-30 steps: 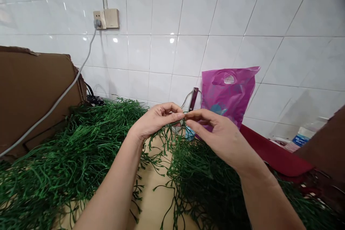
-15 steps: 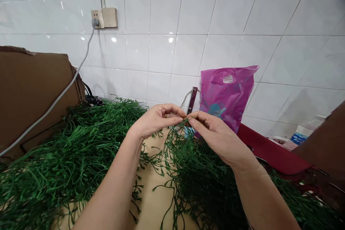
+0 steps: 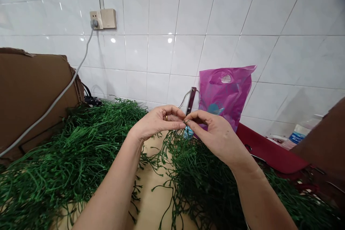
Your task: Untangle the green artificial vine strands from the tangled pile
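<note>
My left hand [image 3: 155, 124] and my right hand [image 3: 218, 134] meet fingertip to fingertip over the middle of the table. Both are closed in a pinch on a thin green plastic stem [image 3: 187, 126], mostly hidden by the fingers. A ring shows on a finger of my left hand. Just below the fingertips lies a tangled heap of dark green artificial stems [image 3: 196, 161] with small forked tips, partly under my right forearm. Another large heap of the same stems [image 3: 88, 143] spreads to the left of my left forearm.
A tan tabletop [image 3: 151, 194] shows between the heaps. Behind stand a purple plastic bag [image 3: 225, 93] and a dark red upright bar [image 3: 191, 100]. A cardboard box [image 3: 35, 90] is at left, with a grey cable [image 3: 58, 97] across it. At right are a red case [image 3: 275, 154] and a bottle [image 3: 299, 133].
The fingertips have shifted slightly, and less of the green stem shows between them. My left thumb sits a little lower. The view has moved a touch; the heaps look the same.
</note>
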Demonstrator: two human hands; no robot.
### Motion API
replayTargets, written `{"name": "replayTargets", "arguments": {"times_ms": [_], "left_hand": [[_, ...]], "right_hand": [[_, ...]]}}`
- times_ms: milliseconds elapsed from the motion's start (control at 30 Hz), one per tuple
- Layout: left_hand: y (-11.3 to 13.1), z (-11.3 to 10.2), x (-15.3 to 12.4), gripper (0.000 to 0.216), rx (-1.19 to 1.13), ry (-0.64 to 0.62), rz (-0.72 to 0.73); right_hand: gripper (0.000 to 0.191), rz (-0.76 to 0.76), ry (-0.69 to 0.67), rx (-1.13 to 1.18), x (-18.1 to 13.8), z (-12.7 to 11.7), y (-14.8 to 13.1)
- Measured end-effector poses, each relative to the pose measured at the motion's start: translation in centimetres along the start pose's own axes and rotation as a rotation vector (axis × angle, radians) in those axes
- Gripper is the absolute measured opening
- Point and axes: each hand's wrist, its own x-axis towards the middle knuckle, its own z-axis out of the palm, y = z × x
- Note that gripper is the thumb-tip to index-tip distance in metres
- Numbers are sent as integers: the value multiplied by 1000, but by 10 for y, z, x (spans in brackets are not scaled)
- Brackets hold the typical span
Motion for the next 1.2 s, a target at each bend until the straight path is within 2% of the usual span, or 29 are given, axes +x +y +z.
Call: {"name": "replayTargets", "arguments": {"times_ms": [167, 267, 433, 567, 733, 833, 967, 1100, 1200], "left_hand": [[0, 2, 0, 27, 9, -22, -14], [0, 4, 2, 25, 59, 39, 13], [0, 8, 5, 22, 129, 91, 71], [2, 10, 4, 21, 305, 109, 49], [4, 19, 3, 18, 642, 135, 97], [1, 22, 4, 16, 802, 124, 107], [-5, 18, 7, 12, 912, 60, 165], [-3, 8, 5, 14, 915, -11, 188], [3, 4, 0, 12, 804, 35, 139]], "right_hand": [[15, -7, -44, 3, 0, -2, 2], [12, 35, -77, 57, -1, -1, 3], [11, 40, -28, 60, 1, 1, 4], [13, 105, -15, 17, 3, 4, 7], [8, 151, 120, -205, 4, 15, 12], [5, 75, 116, -346, 4, 20, 14], [10, -57, 44, -398, 4, 22, 16], [18, -153, 7, -364, 7, 18, 23], [17, -167, -37, -389, 9, 11, 29]]}}
